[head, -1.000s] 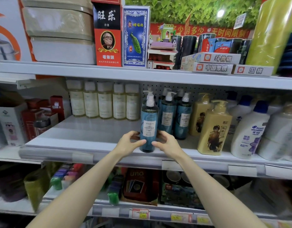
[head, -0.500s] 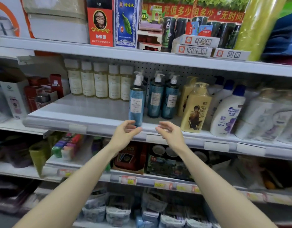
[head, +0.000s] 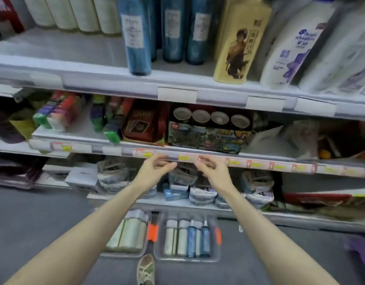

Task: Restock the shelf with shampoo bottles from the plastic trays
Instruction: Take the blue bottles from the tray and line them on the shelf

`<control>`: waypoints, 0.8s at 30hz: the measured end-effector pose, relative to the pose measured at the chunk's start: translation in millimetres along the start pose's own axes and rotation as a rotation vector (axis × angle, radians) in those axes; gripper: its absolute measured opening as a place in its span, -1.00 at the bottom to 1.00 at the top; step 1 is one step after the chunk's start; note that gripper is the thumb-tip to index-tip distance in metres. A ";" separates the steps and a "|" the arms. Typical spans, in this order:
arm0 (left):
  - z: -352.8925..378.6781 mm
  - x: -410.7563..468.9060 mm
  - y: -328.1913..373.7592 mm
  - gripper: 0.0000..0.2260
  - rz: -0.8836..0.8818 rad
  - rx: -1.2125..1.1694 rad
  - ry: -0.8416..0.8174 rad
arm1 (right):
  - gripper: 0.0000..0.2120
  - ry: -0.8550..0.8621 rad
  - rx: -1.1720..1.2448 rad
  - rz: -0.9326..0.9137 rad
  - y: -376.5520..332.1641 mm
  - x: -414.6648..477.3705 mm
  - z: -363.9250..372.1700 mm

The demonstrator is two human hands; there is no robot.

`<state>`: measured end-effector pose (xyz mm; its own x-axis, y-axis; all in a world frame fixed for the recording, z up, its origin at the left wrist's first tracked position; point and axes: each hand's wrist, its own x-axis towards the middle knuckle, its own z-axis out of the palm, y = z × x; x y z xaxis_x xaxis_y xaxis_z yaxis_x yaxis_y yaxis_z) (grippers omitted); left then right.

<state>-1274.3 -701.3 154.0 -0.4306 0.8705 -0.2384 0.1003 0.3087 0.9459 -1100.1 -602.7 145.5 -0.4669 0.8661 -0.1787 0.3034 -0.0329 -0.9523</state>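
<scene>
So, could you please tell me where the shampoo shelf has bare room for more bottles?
Bare shelf lies left of the front blue bottle, ahead of the cream bottles. Rightward, the yellow bottle and white bottles crowd it.

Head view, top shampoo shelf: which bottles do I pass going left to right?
Cream bottles → front blue bottle → rear blue bottles → yellow bottle → white bottle with purple label.
</scene>
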 end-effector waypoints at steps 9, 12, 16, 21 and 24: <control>57.8 26.0 -169.5 -0.70 -0.368 -0.017 -0.055 | -0.76 0.020 0.016 0.350 184.6 4.6 17.6; 81.5 41.6 -241.0 -0.71 -0.458 -0.014 -0.080 | -0.78 0.088 -0.007 0.448 256.5 10.2 28.6; 118.4 65.0 -338.1 -0.70 -0.547 0.007 -0.133 | -0.88 0.187 -0.012 0.550 357.7 20.3 49.1; 166.7 82.9 -450.3 -0.70 -0.635 0.035 -0.184 | -0.85 0.233 -0.026 0.643 475.8 29.6 66.3; 190.1 90.5 -501.1 -0.70 -0.648 0.047 -0.244 | -0.73 0.237 -0.019 0.700 533.0 30.7 70.8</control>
<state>-1193.1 -704.3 -383.3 -0.2037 0.5649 -0.7997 -0.0679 0.8067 0.5871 -1011.5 -629.0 -385.1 0.0328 0.7300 -0.6827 0.4797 -0.6107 -0.6300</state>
